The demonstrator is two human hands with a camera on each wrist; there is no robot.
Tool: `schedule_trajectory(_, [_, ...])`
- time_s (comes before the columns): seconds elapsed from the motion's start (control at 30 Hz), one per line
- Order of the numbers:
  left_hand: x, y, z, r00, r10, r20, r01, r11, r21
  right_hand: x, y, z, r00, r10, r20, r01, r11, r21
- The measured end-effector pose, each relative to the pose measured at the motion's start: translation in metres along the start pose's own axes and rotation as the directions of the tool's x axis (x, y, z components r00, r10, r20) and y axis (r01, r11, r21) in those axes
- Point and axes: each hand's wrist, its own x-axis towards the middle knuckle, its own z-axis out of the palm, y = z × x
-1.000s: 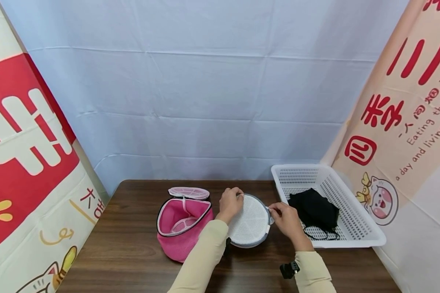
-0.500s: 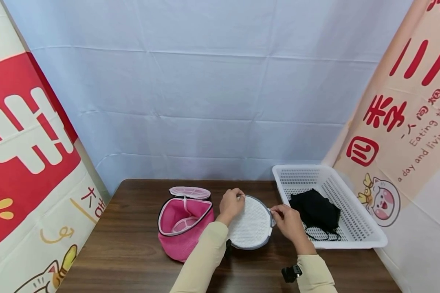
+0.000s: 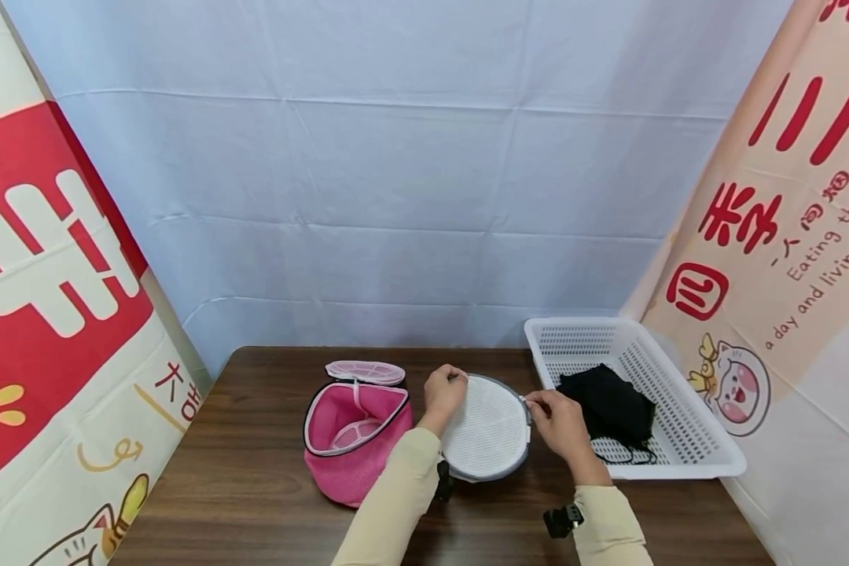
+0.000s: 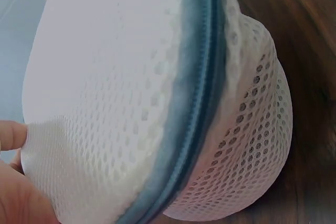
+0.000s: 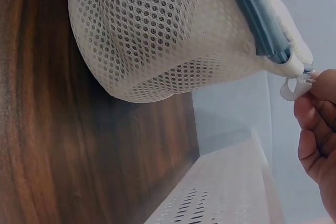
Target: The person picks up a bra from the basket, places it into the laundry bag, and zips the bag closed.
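A white mesh laundry bag [image 3: 488, 428] stands on the table, its round lid facing up. Around the lid runs a blue-grey zipper [image 4: 197, 93]. My left hand [image 3: 444, 397] pinches the lid's edge at the far left. With thumb and fingers, my right hand [image 3: 562, 428] pinches the white zipper pull [image 5: 295, 86] on the right side of the rim. The bag's mesh side [image 5: 152, 30] bulges below the zipper. Its inside is hidden by the lid.
Left of it stands a pink mesh laundry bag [image 3: 347, 477], unzipped, its lid [image 3: 365, 373] folded back and pink mesh fabric inside. A white plastic basket [image 3: 700, 436] with black fabric [image 3: 608, 405] stands at the right. All are on the dark wooden table [image 3: 255, 472].
The white bag's lid and rim have shifted slightly right, along with my right hand on the zipper pull. My left hand has stayed near the same spot.
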Motion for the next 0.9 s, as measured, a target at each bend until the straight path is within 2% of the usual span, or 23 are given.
schedule_trajectory(0.07, [0.000, 0.000, 0.001, 1.000, -0.011, -0.018, 0.010, 0.999, -0.033, 0.000, 0.003, -0.001, 1.000, -0.008, -0.004, 0.008, 1.000, 0.001])
schedule_trajectory(0.23, [0.000, 0.001, 0.000, 0.992, -0.093, -0.082, 0.080, 0.986, -0.146, -0.002, 0.009, -0.002, 1.000, -0.008, -0.012, 0.008, 1.000, -0.005])
schedule_trajectory(0.37, [-0.001, 0.001, 0.003, 0.978, -0.151, -0.142, 0.126, 0.977, -0.171, -0.003, 0.010, -0.003, 1.000, -0.019, -0.022, 0.019, 1.000, -0.003])
schedule_trajectory(0.5, [-0.002, 0.002, 0.008, 0.968, -0.169, -0.186, 0.133, 0.972, -0.195, -0.002, 0.011, -0.005, 1.000, -0.004, -0.027, 0.004, 1.000, -0.009])
schedule_trajectory(0.6, [-0.004, 0.003, 0.010, 0.971, -0.153, -0.186, 0.113, 0.972, -0.205, -0.001, 0.011, -0.007, 0.999, 0.038, -0.013, -0.038, 0.999, -0.021])
schedule_trajectory(0.7, [-0.005, 0.004, 0.010, 0.976, -0.126, -0.179, 0.094, 0.979, -0.179, 0.000, 0.010, -0.009, 0.997, 0.078, 0.003, -0.078, 0.996, -0.034])
schedule_trajectory(0.9, [-0.003, 0.005, 0.007, 0.983, -0.122, -0.136, 0.106, 0.987, -0.122, -0.001, 0.009, -0.011, 0.994, 0.104, 0.032, -0.103, 0.994, -0.040])
